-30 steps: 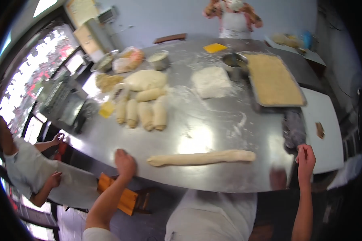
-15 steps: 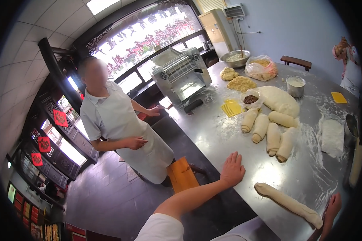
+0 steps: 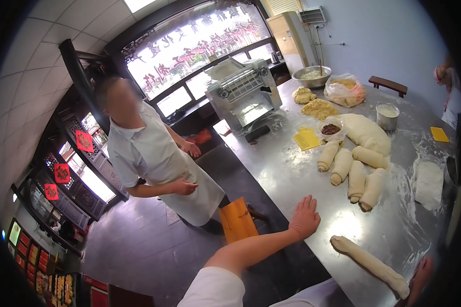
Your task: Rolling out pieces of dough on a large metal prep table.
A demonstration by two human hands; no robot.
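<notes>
My left hand [image 3: 306, 217] lies flat on the near left edge of the steel table [image 3: 297, 171], palm down with its fingers stretched out and nothing under them that I can see. My right hand [image 3: 422, 272] rests at the lower right, half in the dark rim, its visible fingers extended and holding nothing visible. Between the two hands a long dough rope [image 3: 370, 266] lies slantwise, its near end close to my right wrist. Beyond my left hand sit several thick dough rolls [image 3: 356, 180], beside a large flat mound of dough [image 3: 364, 134].
A bowl of dark filling [image 3: 330, 129] and a yellow scraper [image 3: 306, 138] sit by the rolls. Farther back are a dough-rolling machine [image 3: 243, 92], a metal basin [image 3: 312, 77] and a metal pot [image 3: 387, 116]. A co-worker in white [image 3: 153, 153] stands left, near a wooden stool [image 3: 237, 220].
My view has turned slightly, shifting the scene rightward. The co-worker's farther hand has drawn back from near the machine. Both my hands stay where they were on the table.
</notes>
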